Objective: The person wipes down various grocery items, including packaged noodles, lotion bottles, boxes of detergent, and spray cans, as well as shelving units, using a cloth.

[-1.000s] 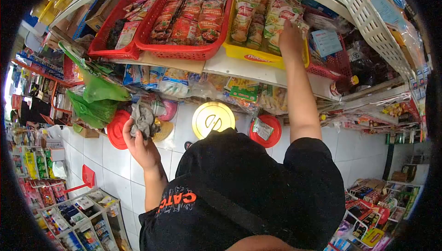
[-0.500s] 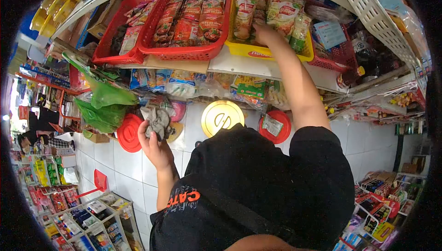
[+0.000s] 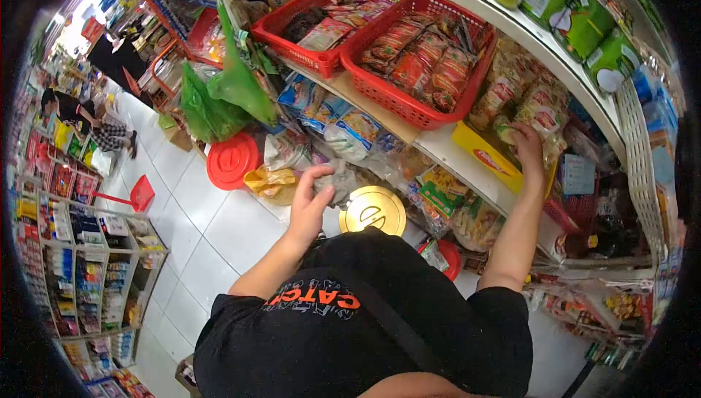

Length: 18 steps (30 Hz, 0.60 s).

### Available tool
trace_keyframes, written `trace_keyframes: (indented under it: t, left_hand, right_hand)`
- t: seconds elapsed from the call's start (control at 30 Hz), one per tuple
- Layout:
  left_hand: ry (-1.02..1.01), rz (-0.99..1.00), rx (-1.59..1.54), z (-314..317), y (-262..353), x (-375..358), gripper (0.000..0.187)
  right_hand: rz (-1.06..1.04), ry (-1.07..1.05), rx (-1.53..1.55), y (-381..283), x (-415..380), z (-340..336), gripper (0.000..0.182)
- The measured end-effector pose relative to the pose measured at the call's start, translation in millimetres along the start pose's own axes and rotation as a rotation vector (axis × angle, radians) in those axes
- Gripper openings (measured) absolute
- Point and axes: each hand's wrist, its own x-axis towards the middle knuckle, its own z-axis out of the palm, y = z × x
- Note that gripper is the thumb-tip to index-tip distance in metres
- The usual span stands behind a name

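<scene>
My left hand [image 3: 310, 197] is closed around a crumpled grey cloth [image 3: 336, 180], held in front of my body above the floor. My right hand [image 3: 529, 147] reaches into the yellow basket [image 3: 488, 161] on the shelf. Its fingers are bent onto a clear plastic packet [image 3: 505, 129] at the front, partly hiding it. Behind and beside that hand stand more packets [image 3: 542, 106] with red and white labels. Left of the yellow basket, a red basket [image 3: 409, 95] holds several red sachets [image 3: 420, 62].
A second red basket [image 3: 303, 47] stands farther left. Green bags [image 3: 212, 102] hang at the shelf's end. Below are a red lid [image 3: 232, 161] and a gold lid [image 3: 372, 212]. Jars and cans [image 3: 566, 11] line the upper shelf. Another person [image 3: 77, 117] is in the left aisle.
The view has turned, so the shelf now runs diagonally. My right hand has shifted toward the front of the yellow basket. The cloth in my left hand has come nearer the gold lid.
</scene>
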Motion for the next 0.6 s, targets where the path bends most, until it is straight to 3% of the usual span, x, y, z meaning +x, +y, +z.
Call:
trace_keyframes:
  t: [0.17,0.2,0.27,0.37,0.4,0.47,0.6]
  left_hand:
    - [-0.045,0.056,0.094,9.4,6.0,-0.6,0.027]
    - [-0.054,0.060,0.101,7.2,1.2,0.3,0.027]
    - [-0.064,0.026,0.020,6.5,-7.6,-0.1,0.026]
    - [-0.047,-0.093,-0.049,10.5,-1.0,-4.9,0.026]
    - [-0.018,-0.151,-0.031,12.5,2.6,-6.6,0.026]
    - [-0.019,-0.025,0.029,11.2,-11.5,-3.7,0.029]
    - [-0.027,-0.005,0.102,8.6,-9.6,-6.7,0.030]
  right_hand:
    - [-0.184,0.251,0.198,9.8,-2.2,11.0,0.026]
    - [-0.103,0.293,0.264,-30.3,-23.4,14.9,0.026]
    - [-0.290,0.411,0.193,-19.1,-18.1,18.3,0.025]
    - [-0.292,0.227,0.047,-23.4,-19.9,20.0,0.024]
    - [-0.382,0.221,0.008,-22.3,-19.3,26.4,0.023]
    - [-0.564,0.200,-0.081,-17.3,-19.2,39.2,0.021]
    - [-0.509,0.272,-0.080,-30.7,-28.9,39.6,0.022]
